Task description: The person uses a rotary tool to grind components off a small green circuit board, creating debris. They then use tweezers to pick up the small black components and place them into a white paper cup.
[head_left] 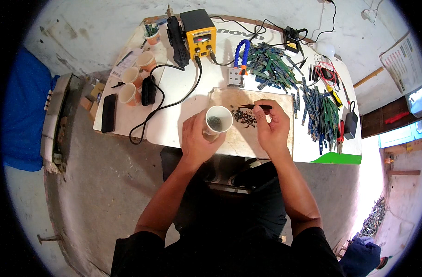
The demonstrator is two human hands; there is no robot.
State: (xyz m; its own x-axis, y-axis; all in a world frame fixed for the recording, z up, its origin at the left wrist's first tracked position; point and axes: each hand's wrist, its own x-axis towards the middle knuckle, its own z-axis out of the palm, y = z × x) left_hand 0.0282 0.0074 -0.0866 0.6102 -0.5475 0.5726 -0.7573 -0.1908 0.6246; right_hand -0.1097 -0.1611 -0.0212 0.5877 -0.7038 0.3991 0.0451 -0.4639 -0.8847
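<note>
My left hand [195,137] is wrapped round a white paper cup [226,115], tilted so its inside shows. Small dark bits [214,122] lie at the bottom of the cup. My right hand [274,128] pinches a pair of black tweezers [262,106], their tips pointing left toward the cup. Below the tweezers, a scattered heap of tiny black and brownish parts [246,118] rests on a worn tan board [284,142]. The cup stands just left of this heap, over the board's left edge.
Behind are a yellow-and-black hot-air station [201,39], its black handpiece [177,46] and a blue flexible hose [241,53]. Paper cups [130,77] and a phone [109,113] occupy the left. Circuit-board strips [273,64] and red-handled pliers [341,131] lie right. A black cable [161,94] loops past the front edge.
</note>
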